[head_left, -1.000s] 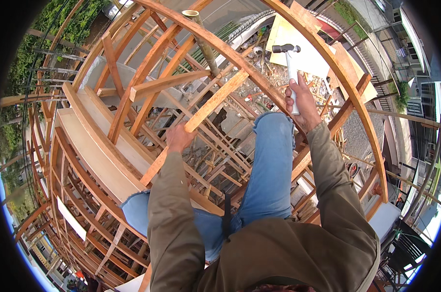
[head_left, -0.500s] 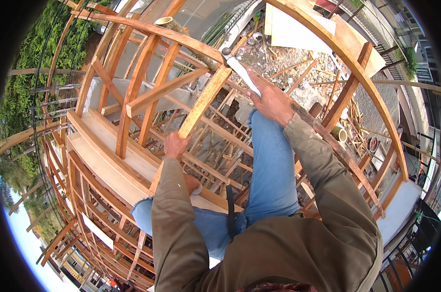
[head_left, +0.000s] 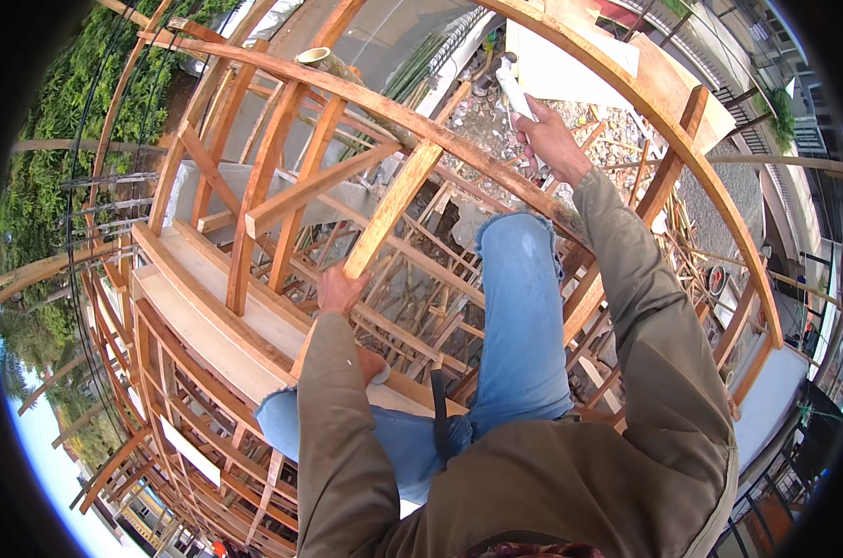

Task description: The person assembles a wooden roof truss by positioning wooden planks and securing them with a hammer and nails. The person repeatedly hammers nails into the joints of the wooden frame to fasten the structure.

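My right hand (head_left: 554,141) is wrapped round the white handle of a hammer (head_left: 513,91), held up to the right of a long wooden beam (head_left: 477,160). The hammer's dark head points away from me, apart from the wood. My left hand (head_left: 341,290) grips a pale wooden batten (head_left: 394,209) near its lower part. This batten slants away from me, and its far end meets the long beam. I cannot make out any nail at that joint. My legs in blue jeans (head_left: 521,316) straddle the timber framing.
Plywood boards (head_left: 184,302) lie along the frame on the left. A curved timber (head_left: 663,121) arches over the right side. Rubble (head_left: 608,126) and scattered sticks lie far below through the gaps. Dark cables (head_left: 71,232) hang at the left, and a bamboo pole (head_left: 315,58) stands at the far side.
The hammer has lifted off the joint, rising away and to the right with my right hand. My left hand keeps its grip on the batten, shifted very slightly.
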`<state>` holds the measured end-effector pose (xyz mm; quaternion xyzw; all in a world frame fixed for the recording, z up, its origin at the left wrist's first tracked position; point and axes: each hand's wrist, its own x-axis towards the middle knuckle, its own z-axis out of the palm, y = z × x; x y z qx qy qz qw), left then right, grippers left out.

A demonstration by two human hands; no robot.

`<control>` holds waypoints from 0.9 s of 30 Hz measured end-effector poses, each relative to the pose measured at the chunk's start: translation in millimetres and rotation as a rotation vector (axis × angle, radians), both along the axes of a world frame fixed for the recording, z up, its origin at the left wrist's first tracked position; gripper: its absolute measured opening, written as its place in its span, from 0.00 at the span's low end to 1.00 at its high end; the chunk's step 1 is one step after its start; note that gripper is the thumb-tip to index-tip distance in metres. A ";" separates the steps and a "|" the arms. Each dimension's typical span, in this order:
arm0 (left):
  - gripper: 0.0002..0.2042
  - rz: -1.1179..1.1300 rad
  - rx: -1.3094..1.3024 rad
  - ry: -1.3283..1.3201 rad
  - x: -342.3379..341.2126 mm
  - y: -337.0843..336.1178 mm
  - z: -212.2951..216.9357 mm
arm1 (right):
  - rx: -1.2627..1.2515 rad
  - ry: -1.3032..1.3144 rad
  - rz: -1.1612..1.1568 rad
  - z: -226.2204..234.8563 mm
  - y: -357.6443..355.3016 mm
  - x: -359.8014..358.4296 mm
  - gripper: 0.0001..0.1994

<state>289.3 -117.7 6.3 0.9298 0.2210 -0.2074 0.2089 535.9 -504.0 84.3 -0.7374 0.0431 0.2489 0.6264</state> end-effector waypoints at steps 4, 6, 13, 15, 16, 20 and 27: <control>0.25 0.003 -0.028 -0.006 -0.1 0.2 -1.2 | 0.086 0.196 -0.094 -16.3 -19.6 39.8 0.24; 0.26 -0.017 0.015 0.017 -0.7 1.8 -5.1 | 0.106 0.258 -0.029 -39.6 -24.0 44.2 0.24; 0.26 -0.053 0.056 -0.014 -4.7 5.9 -16.6 | 0.276 0.171 -0.137 3.4 -69.3 82.8 0.24; 0.26 -0.039 0.045 -0.017 -4.2 5.2 -16.1 | 0.207 -0.118 -0.487 52.3 -76.9 105.5 0.19; 0.26 -0.039 0.043 -0.024 -4.2 4.4 -15.3 | 0.266 -0.319 -0.630 68.4 -71.5 109.9 0.15; 0.27 0.005 0.035 0.018 -3.3 2.4 -13.3 | 0.185 -0.270 -0.766 52.6 -28.8 85.7 0.16; 0.26 0.003 -0.002 -0.011 -6.7 6.4 -27.7 | 0.177 0.161 -0.094 -76.7 -33.8 46.1 0.20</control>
